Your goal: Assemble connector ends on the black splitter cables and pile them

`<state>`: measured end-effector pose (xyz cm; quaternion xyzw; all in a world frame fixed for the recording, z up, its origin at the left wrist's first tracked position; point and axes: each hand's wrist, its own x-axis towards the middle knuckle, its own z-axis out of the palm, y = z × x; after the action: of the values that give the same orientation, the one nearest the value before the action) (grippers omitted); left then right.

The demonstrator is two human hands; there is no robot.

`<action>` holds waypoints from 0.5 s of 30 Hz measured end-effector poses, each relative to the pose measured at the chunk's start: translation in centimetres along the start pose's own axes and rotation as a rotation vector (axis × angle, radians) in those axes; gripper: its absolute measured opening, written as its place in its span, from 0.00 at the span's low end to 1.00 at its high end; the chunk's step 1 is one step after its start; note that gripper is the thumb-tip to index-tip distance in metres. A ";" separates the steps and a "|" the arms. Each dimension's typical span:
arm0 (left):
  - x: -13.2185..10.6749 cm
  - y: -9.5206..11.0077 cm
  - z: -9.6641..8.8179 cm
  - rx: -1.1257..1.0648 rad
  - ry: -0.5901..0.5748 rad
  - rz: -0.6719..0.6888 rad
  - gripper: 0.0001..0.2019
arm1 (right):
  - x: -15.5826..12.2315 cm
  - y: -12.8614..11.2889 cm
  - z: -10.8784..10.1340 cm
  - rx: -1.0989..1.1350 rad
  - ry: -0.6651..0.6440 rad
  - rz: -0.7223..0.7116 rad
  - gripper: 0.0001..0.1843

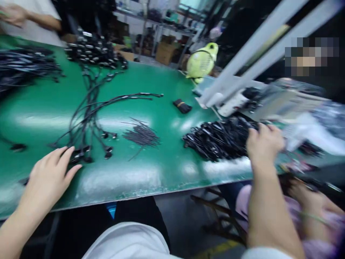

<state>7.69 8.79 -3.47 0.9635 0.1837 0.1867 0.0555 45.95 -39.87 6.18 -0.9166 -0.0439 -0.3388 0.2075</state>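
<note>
My left hand lies flat and open on the green table, fingertips touching the black connector ends of a bundle of cables that fans away from me. My right hand reaches to the right with its fingers curled onto a heap of black cables; the blur hides whether it grips any of them. A small bunch of thin dark ties lies between the two hands.
A small black bundle lies further back. More cable heaps sit at the far left and back. A yellow-green fan stands at the far edge. Another person's arm is at top left; a co-worker's hand at lower right.
</note>
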 end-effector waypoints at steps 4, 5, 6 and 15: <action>-0.6 -1.4 -0.3 0.141 -0.095 -0.140 0.29 | -4.2 -6.8 1.2 0.150 -0.244 -0.507 0.16; -0.5 -1.7 -0.3 0.112 -0.099 -0.172 0.28 | -5.9 -9.4 1.8 0.240 -0.340 -0.619 0.16; -0.4 -1.9 -0.2 0.075 -0.085 -0.207 0.27 | -7.9 -12.3 2.5 0.322 -0.451 -0.722 0.16; 0.8 -3.9 -0.7 -0.231 0.011 -0.348 0.20 | -18.9 -25.5 11.9 0.579 -0.815 -1.309 0.20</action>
<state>6.85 12.73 -3.26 0.9034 0.3250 0.1994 0.1962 33.02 -10.64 -5.12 -0.6668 -0.7269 -0.0072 0.1640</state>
